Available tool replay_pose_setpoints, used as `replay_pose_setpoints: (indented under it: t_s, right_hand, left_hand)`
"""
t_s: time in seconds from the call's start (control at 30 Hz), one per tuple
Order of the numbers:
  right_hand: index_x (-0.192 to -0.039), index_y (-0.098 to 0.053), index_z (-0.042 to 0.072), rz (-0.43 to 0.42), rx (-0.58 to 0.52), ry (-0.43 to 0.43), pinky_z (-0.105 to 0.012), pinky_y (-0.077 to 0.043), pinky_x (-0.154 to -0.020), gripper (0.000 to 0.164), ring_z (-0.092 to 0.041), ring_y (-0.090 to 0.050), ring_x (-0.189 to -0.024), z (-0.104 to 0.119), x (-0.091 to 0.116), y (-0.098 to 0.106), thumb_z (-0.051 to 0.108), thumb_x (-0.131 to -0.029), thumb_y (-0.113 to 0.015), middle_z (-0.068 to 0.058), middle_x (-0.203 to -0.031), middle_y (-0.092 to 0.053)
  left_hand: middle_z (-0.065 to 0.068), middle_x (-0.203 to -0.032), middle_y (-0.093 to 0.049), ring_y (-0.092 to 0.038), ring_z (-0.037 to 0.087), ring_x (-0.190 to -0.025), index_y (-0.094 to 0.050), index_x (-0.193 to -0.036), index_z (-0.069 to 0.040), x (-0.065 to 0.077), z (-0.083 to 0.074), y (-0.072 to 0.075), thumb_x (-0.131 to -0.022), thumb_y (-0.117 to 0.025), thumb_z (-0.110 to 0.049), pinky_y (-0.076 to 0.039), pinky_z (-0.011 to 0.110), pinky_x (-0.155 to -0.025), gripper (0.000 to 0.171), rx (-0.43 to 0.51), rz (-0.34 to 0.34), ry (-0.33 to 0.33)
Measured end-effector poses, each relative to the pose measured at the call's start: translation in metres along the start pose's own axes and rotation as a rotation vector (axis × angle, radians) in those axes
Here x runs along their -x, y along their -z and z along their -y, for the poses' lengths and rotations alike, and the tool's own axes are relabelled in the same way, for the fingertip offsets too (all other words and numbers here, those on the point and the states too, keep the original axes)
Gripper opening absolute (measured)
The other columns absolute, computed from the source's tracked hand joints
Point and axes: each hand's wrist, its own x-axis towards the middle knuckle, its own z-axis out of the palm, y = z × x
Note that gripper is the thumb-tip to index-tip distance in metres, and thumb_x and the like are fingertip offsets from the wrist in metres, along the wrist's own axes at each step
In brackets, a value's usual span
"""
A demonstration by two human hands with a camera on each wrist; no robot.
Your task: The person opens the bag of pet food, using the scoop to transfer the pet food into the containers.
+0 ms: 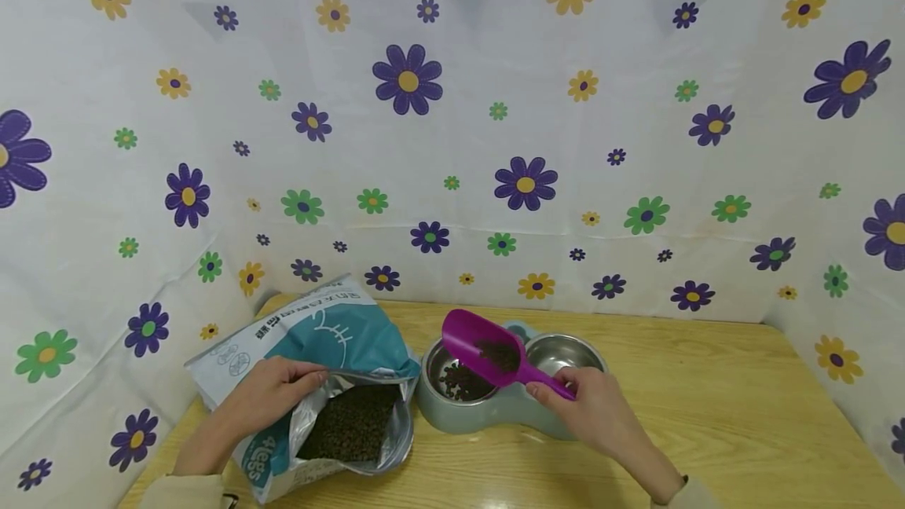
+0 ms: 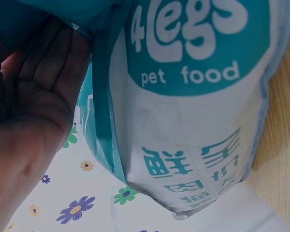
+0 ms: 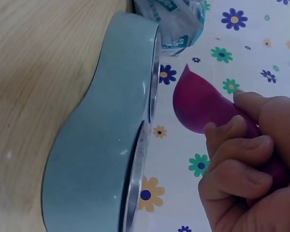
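Magenta scoop (image 1: 463, 336): held above the double bowl (image 1: 459, 418), its blade over the basin nearer the bag, handle toward the person's right side. Contents: dark brown kibble lying in the rear of the blade, near the handle; front part of the blade bare. Right hand (image 1: 597, 408): fingers curled round the handle, clamped on it; the right wrist view confirms the grip.

Double bowl: grey-green stand with two steel basins, on the wooden table (image 1: 707, 403). Basin nearer the bag: loose kibble scattered on its floor. Other basin: shiny steel on the part that shows.

Pet food bag (image 1: 371, 330): teal and white, lying tilted beside the double bowl, mouth open toward the person, silvery lining exposed. Contents: a large mass of brown kibble (image 1: 349, 426). Left hand (image 1: 265, 395): clamped on the upper edge of the mouth, holding that edge up. Label "4Legs pet food" legible in the left wrist view.

Hidden or unclear: scoop covers part of the nearer basin, so the full spread of kibble there cannot be told. Right hand overlaps the other basin's near rim. Left fingertips disappear behind teal film in the left wrist view. Right wrist view shows both basins nearly edge-on; interiors and scoop load not readable from there. Smaller print on the bag partly blurred.
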Motion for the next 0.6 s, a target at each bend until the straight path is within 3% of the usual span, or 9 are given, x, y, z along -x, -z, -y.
replay_pose_setpoints:
  t_s: [0.43, 0.6]
  right_hand:
    - [-0.065, -0.054, 0.018, -0.07, 0.213, 0.124, -0.021, -0.024, -0.05, 0.042, -0.005, -0.032, -0.049, 0.011, -0.008, 0.001, 0.041, -0.091, -0.077, 0.009, -0.053, -0.038]
    - [-0.066, -0.056, 0.019, -0.125, 0.304, 0.176, -0.021, -0.027, -0.05, 0.039, -0.005, -0.036, -0.052, 0.015, -0.009, -0.004, 0.04, -0.089, -0.079, 0.009, -0.056, -0.041]
  left_hand:
    - [0.007, -0.118, -0.076, -0.063, 0.004, -0.088, -0.076, -0.123, -0.009, 0.0, 0.001, 0.0, -0.103, -0.06, -0.026, -0.05, 0.025, -0.074, 0.031, -0.019, 0.002, -0.005]
    - [0.007, -0.118, -0.076, -0.062, 0.002, -0.087, -0.076, -0.123, -0.01, 0.001, 0.002, 0.0, -0.104, -0.06, -0.028, -0.05, 0.025, -0.074, 0.031, -0.017, -0.002, -0.008]
